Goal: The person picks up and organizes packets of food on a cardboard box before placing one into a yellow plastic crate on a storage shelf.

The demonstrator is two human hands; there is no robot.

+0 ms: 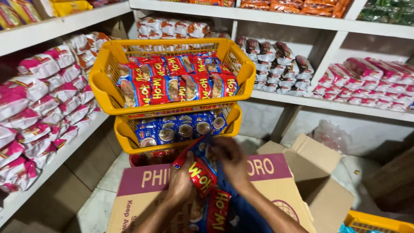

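Red noodle packets (201, 174) fill both hands just above an open cardboard box (142, 190) with a purple band. Left hand (180, 183) is closed around the lower edge of the bundle; right hand (230, 162) clasps its upper end, fingers curled over a blue packet (202, 149) tucked in with the red ones. The bundle's long axis runs from lower right to upper left, tilted toward the baskets, and more red packets (217, 209) stand in the box below. Directly ahead and slightly above the hands sit 2 stacked yellow baskets: the lower basket (125, 138) holds blue packets, the upper basket (108, 86) red ones. The right hand is nearer the lower basket's rim. White shelves (302, 101) with pink packs (39, 95) lie beyond.
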